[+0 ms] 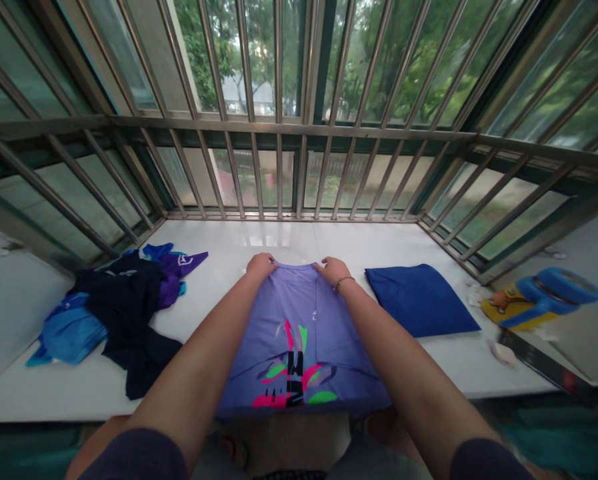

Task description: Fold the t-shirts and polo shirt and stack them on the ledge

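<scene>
The far edge of a lavender T-shirt [291, 307] is gripped by the left hand [261, 267] and the right hand [333, 271], the shirt lying on a white bench [279, 235]. Its pink-and-green print [295, 369] cannot be read. A folded blue garment [421, 300] lies to the right, crumpled dark clothes [123, 307] to the left.

Crumpled heap of navy and blue clothes [123, 300] at left, folded royal-blue cloth [421, 300] at right, yellow-and-blue printed packet [543, 300] beside it, white tiled window ledge [289, 235], steel window bars [277, 67], green trees [203, 60] outside
</scene>
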The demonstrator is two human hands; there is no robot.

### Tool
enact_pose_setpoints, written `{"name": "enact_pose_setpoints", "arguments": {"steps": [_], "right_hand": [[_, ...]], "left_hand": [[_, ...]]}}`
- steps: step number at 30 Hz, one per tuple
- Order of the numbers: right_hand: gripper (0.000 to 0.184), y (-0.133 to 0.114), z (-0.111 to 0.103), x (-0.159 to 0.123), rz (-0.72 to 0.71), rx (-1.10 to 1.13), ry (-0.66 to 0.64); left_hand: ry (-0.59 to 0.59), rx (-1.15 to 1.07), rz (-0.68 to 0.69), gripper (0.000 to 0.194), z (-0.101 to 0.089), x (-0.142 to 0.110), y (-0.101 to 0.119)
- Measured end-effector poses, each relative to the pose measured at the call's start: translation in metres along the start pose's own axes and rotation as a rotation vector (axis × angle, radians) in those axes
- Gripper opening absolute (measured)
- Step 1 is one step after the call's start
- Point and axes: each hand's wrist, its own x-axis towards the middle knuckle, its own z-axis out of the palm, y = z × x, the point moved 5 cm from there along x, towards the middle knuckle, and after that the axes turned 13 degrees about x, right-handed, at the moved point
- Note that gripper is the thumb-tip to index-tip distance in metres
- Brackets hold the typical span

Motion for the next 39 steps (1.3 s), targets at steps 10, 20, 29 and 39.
{"name": "enact_pose_setpoints", "arguments": {"steps": [10, 20, 29, 39], "right_hand": [[0.029, -0.013, -0.010, 0.012, 0.002, 0.165, 0.089], [0.023, 0.024, -0.021, -0.182, -0.447, 0.178, 0.102], [0.026, 0.029, 0.008, -0.250, -0.567, -0.017, 0.083], [0.048, 0.013, 0.007, -0.115, -0.230, -0.296, -0.161]], "left_hand": [[0.001, -0.196, 0.011, 0.018, -0.039, 0.009, 0.005], [0.255, -0.256, 0.421, 0.019, -0.031, -0.201, -0.040], [0.223, -0.051, 0.509, 0.024, -0.012, -0.264, -0.027], [-0.165, 0.245, 0.394, 0.039, -0.018, -0.117, -0.013]]}}
